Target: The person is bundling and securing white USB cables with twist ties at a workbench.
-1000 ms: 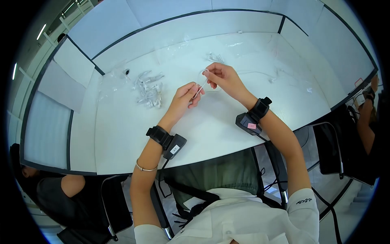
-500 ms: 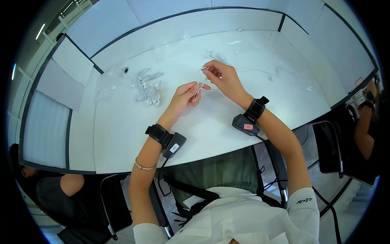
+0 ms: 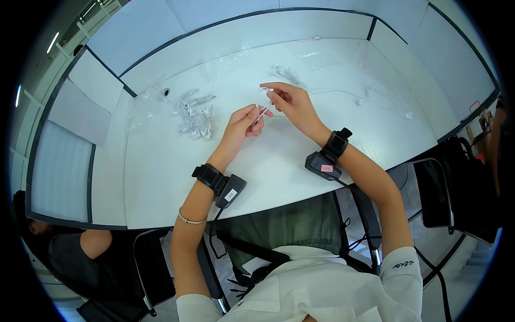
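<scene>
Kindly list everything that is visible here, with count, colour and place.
Table: 1, white, centre
Partitions: several, pale, dark-edged, around table
Held cord: 1, white, centre
Bundled cords: several, white, table's left
Smaller cord bundle: 1, white, far middle
Trailing cord: 1 length, white, table's right
Clear plastic: uncounted, transparent, table's edges
Small object: 1, dark, far left
Paper: apparently 2 sheets, white, left partition
Neighbouring chairs: 2, black, lower sides
Nearby people: at least 2, dark-clothed, sides
Cables: several, black, lower right
Cloth: 1, dark green, lap
Shirt: 1, white, bottom
Wrist devices: 2, black, wrists
Bracelet: 1, silvery, left forearm
Left hand, right hand: 1 each, bare, centre
</scene>
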Demonstrator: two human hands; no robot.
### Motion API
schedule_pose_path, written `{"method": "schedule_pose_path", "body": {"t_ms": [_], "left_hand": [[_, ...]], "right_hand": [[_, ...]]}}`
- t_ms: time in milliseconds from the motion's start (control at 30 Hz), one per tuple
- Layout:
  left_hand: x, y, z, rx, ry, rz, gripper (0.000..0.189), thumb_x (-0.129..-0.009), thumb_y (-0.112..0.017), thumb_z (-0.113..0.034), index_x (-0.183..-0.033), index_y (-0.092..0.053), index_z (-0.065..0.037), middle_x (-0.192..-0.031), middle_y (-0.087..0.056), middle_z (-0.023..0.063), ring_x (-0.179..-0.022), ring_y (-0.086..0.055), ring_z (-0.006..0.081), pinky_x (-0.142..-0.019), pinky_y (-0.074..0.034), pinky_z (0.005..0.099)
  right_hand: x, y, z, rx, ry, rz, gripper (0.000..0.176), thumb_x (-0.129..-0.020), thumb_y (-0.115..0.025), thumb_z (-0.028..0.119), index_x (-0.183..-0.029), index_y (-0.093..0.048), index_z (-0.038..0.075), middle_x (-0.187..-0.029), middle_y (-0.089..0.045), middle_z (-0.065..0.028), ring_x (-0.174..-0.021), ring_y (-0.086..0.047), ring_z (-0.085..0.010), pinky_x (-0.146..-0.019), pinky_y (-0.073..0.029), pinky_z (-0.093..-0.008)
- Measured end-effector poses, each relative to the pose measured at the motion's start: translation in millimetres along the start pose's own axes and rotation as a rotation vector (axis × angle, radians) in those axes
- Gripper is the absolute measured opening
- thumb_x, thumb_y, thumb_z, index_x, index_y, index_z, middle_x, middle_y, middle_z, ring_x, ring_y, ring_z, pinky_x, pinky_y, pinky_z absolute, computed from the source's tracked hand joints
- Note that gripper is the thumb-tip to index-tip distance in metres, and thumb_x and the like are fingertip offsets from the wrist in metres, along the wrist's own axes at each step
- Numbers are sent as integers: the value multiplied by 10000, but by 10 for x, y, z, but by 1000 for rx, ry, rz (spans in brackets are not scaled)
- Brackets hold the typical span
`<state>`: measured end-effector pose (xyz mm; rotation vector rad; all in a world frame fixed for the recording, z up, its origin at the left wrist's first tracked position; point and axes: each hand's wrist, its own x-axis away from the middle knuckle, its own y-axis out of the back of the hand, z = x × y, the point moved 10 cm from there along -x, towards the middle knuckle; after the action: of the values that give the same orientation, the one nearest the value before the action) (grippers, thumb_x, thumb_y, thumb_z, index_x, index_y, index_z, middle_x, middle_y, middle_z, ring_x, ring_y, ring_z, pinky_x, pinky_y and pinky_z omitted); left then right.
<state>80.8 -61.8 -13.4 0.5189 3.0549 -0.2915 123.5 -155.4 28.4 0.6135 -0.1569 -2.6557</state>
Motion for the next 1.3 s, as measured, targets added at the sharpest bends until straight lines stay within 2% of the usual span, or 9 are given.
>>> {"method": "schedule_pose_path", "body": {"t_ms": [67,267,433,667,800,1000,1300], "left_hand": [[7,-22,-5,-8,11,4,308,-963,-365,-244,-958,-547,4,-590,-323,-41,-513,-271,60,-501,-239,199],[29,-102,43,-39,112,39,347,-958,-391,-288,-991,-549,19,-599,-285,-52,-530,-239,64,-510,-232,217],[31,-69,15,-15,60,19,314,-957,-390,-267,-958,-547,4,-603,-303,-46,-536,-257,67,-515,-232,213],[1,20,26,18,3,-18,286,-958,-384,-247,-916,-534,-7,-600,-317,-42,-532,-258,67,-511,-234,203],[0,34,36,30,15,-32,295,-959,-384,-253,-915,-533,-2,-601,-317,-41,-532,-256,66,-512,-234,200],[21,-60,34,-20,66,35,312,-956,-390,-275,-915,-533,-1,-605,-317,-42,-536,-269,68,-517,-237,205],[-3,18,59,-30,50,-1,284,-954,-399,-271,-867,-507,-23,-607,-321,-42,-534,-266,66,-505,-228,201]], "right_hand": [[11,-5,45,21,20,13,238,-875,-526,78,-1098,-601,40,-766,-575,-45,-673,-525,-83,-610,-448,-219],[-1,-3,53,8,48,9,194,-879,-524,107,-1048,-615,76,-788,-565,-33,-712,-536,-97,-661,-441,-235],[-2,-4,145,45,97,7,199,-883,-516,95,-1048,-627,87,-869,-573,-37,-766,-545,-108,-679,-443,-238],[-5,-19,136,33,75,25,212,-887,-519,110,-1059,-642,100,-877,-560,-34,-797,-529,-112,-699,-438,-239],[-12,-32,142,24,89,39,217,-896,-524,139,-1069,-642,79,-878,-538,-15,-780,-472,-84,-684,-399,-216],[-32,-15,149,33,92,52,196,-875,-544,135,-1029,-663,105,-903,-558,-25,-772,-510,-100,-679,-412,-225],[-47,-22,102,-219,-116,160,254,-832,-555,158,-1063,-620,76,-831,-491,37,-714,-418,-69,-692,-361,-211]]}}
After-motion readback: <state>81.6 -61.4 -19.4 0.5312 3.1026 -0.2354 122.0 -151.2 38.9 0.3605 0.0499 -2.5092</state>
